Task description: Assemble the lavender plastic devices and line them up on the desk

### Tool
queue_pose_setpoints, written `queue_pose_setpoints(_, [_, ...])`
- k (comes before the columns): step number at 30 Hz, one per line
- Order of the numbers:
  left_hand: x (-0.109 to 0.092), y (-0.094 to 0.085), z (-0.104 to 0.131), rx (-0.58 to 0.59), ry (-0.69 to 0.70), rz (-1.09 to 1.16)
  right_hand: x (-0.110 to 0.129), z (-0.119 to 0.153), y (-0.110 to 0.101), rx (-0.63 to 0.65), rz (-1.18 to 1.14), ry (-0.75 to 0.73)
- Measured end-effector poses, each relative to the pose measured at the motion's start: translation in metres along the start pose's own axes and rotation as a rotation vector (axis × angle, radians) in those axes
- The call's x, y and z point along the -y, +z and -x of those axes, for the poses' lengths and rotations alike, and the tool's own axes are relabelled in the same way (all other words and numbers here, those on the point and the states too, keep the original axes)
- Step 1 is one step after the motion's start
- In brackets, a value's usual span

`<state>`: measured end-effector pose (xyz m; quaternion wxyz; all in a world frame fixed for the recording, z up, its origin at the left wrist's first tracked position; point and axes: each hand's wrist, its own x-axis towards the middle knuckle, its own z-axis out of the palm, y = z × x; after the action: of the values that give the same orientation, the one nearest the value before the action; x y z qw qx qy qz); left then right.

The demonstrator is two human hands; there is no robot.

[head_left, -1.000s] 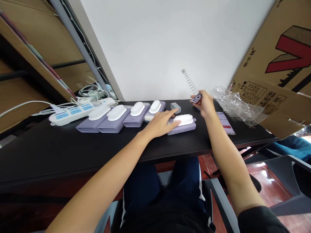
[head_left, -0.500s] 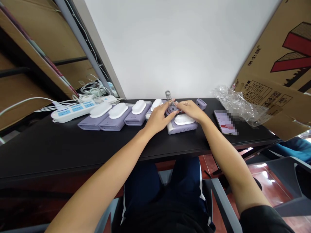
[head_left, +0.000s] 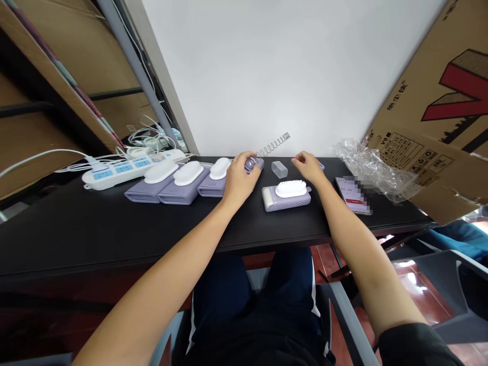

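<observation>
The left hand (head_left: pixel 238 178) was closed around a small purple round part (head_left: pixel 253 163) at the far edge of the black table (head_left: pixel 114 229). A thin wire spring (head_left: pixel 273 144) stuck out of that part and slanted up and to the right in front of the white wall (head_left: pixel 282 71). The hand lay over the right end of a row of purple devices with white brush tops (head_left: pixel 183 180), which ran leftward along the far side of the table; the fourth in the row was mostly hidden under the hand.

The right hand (head_left: pixel 308 166) rested further right at the far edge, fingers curled over a small purple piece (head_left: pixel 321 164) of which only a sliver showed; whether it gripped the piece or only touched it could not be told. Between the two hands stood a small clear plastic cap (head_left: pixel 279 169), touching neither. Just nearer than the cap and apart from the row lay one more purple device with a white brush top (head_left: pixel 286 195), on its own between the forearms.

To the right of the right hand a phone (head_left: pixel 353 193) lay flat with its screen lit, and beyond it sat a crumpled clear plastic bag (head_left: pixel 371 165) against a large cardboard box (head_left: pixel 430 112). At the far left of the table lay a white power strip (head_left: pixel 125 170) with blue sockets, with white cables (head_left: pixel 147 140) bundled behind it.
</observation>
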<state>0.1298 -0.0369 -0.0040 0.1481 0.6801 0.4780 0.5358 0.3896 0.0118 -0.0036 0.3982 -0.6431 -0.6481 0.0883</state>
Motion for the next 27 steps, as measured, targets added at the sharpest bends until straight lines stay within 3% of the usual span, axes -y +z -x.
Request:
queue_pose_setpoints(3, [-0.002,-0.002,0.001,0.011,-0.018,-0.015,-0.013,-0.003,-0.012,-0.167,0.307,0.200])
queue_pose_setpoints(7, [-0.004,-0.005,0.002,0.022,0.014,-0.124,-0.028,-0.003,-0.023,-0.038,0.397,0.387])
queue_pose_setpoints(9, [-0.003,-0.005,0.002,0.012,0.019,-0.171,-0.027,-0.004,-0.024,-0.052,0.234,0.396])
queue_pose_setpoints(12, [0.001,-0.005,0.000,-0.023,0.024,-0.208,-0.012,-0.004,-0.026,-0.094,-0.350,0.338])
queue_pose_setpoints(14, [0.005,-0.006,-0.001,-0.044,0.036,-0.244,0.005,0.001,-0.028,0.041,-0.770,0.297])
queue_pose_setpoints(16, [0.007,-0.007,-0.002,-0.058,0.045,-0.293,0.022,0.009,-0.030,0.167,-1.017,0.265])
queue_pose_setpoints(21, [0.005,-0.010,-0.002,-0.046,0.057,-0.395,0.047,0.027,-0.032,0.377,-1.161,0.230])
queue_pose_setpoints(27, [0.004,-0.011,-0.001,-0.069,0.083,-0.427,0.051,0.031,-0.031,0.434,-1.132,0.215])
